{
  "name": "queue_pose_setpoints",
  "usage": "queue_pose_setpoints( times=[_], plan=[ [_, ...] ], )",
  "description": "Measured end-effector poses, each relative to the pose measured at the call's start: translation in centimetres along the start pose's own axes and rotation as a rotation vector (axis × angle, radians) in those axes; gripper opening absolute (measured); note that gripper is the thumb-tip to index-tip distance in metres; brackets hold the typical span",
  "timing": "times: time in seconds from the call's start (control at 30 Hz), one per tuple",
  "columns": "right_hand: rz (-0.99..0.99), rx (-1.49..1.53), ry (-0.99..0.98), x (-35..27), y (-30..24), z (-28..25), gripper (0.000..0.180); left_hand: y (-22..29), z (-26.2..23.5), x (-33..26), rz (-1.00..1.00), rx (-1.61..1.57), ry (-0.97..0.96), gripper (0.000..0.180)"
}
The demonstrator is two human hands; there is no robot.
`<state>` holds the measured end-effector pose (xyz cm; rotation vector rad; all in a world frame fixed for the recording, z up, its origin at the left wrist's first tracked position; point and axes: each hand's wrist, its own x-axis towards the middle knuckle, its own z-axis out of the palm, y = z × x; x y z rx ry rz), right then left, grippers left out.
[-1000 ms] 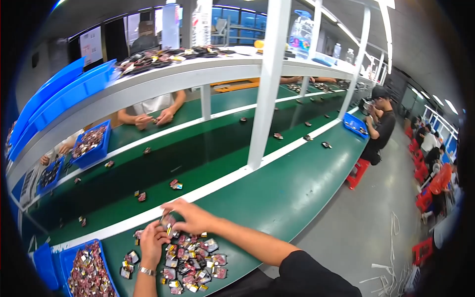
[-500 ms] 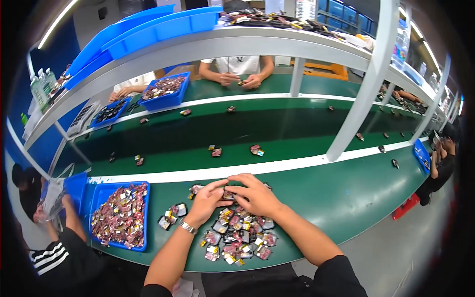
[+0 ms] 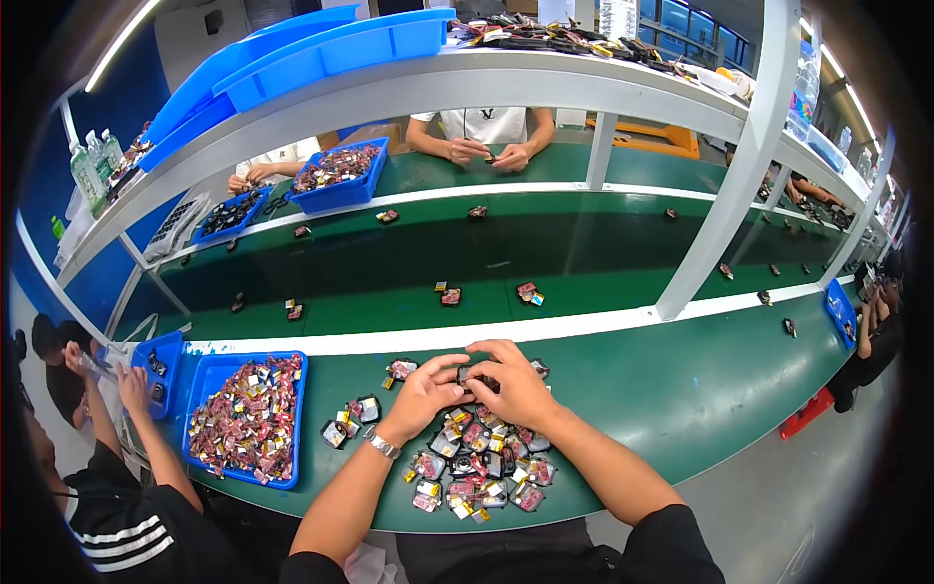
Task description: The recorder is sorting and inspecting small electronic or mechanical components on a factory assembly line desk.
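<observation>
Nearest, a pile of small parts [image 3: 475, 467] on the green table [image 3: 681, 389], partly hidden under the wrists. Just above, left hand [image 3: 420, 394] and right hand [image 3: 514, 384] meeting, fingers curled on one dark part [image 3: 474, 376], probably pinched by both; mostly covered. Beyond, conveyor [image 3: 409, 263] with scattered pieces, too small to make out.

A factory assembly line: green conveyor belt [image 3: 584, 253], blue parts bins [image 3: 248, 417], seated workers.
</observation>
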<state>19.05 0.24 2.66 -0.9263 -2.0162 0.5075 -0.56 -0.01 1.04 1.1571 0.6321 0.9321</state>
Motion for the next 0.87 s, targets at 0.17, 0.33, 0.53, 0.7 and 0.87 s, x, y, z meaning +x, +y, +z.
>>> queue_pose_setpoints(
  times=[0.17,0.33,0.53,0.7,0.87],
  plan=[
    [0.004,0.020,-0.031,-0.1,0.1,-0.1,0.009,-0.1,0.0,-0.1,-0.037,-0.020,0.022,0.037],
    [-0.032,0.075,-0.097,-0.1,-0.2,-0.5,0.009,-0.7,-0.3,-0.1,-0.049,0.006,0.035,0.028],
    [0.006,-0.003,0.054,-0.6,-0.2,0.9,0.007,-0.7,-0.3,0.0,-0.040,-0.060,0.055,0.027],
    [-0.011,0.018,0.080,-0.5,-0.4,1.3,0.007,-0.7,-0.4,-0.1,-0.016,-0.081,0.053,0.027],
    [0.025,-0.012,0.096,-0.8,-0.3,1.6,0.014,-0.9,-0.5,0.0,-0.015,-0.115,0.053,0.027]
  ],
)
